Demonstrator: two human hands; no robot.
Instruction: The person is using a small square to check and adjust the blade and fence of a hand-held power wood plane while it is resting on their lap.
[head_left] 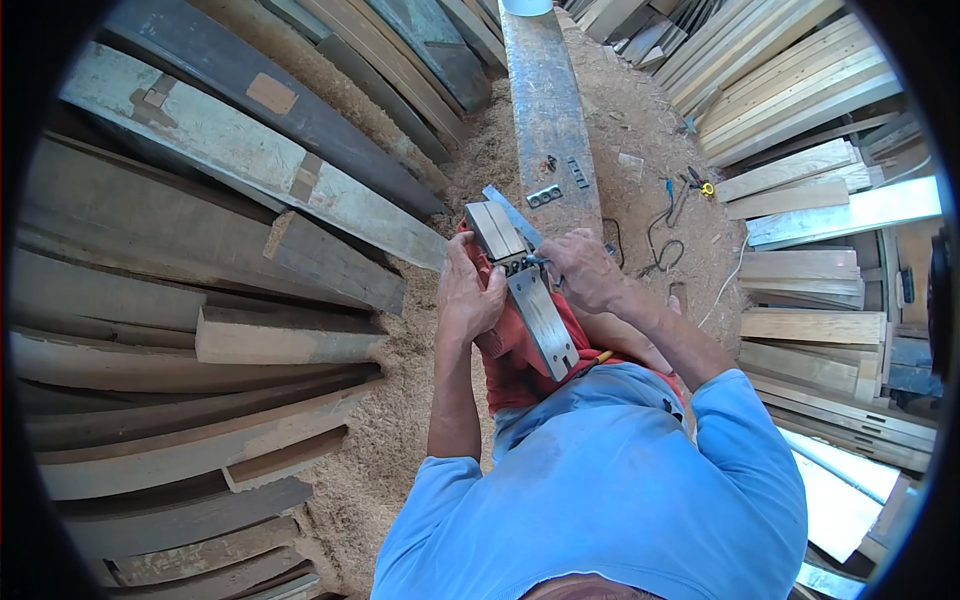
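An upturned electric hand planer (542, 325) rests across my lap, its two metal sole plates facing up. Dark bolts show at the cutter drum (515, 264) between the plates. My left hand (468, 290) is wrapped round the planer's left side, thumb near the drum. My right hand (583, 268) is closed at the drum's right side, around a small metal piece that I cannot make out well. Beyond the right fingers, a flat bluish metal strip (512, 215) slants along the far plate. Red cloth (515, 345) lies under the planer.
On the long plank (552, 120) ahead lie a metal bar with holes (544, 196), a second dark bar (578, 173) and small bits. A black cable (655, 235) and yellow-handled pliers (707, 188) lie on the sawdust-covered floor. Stacked timber lines both sides.
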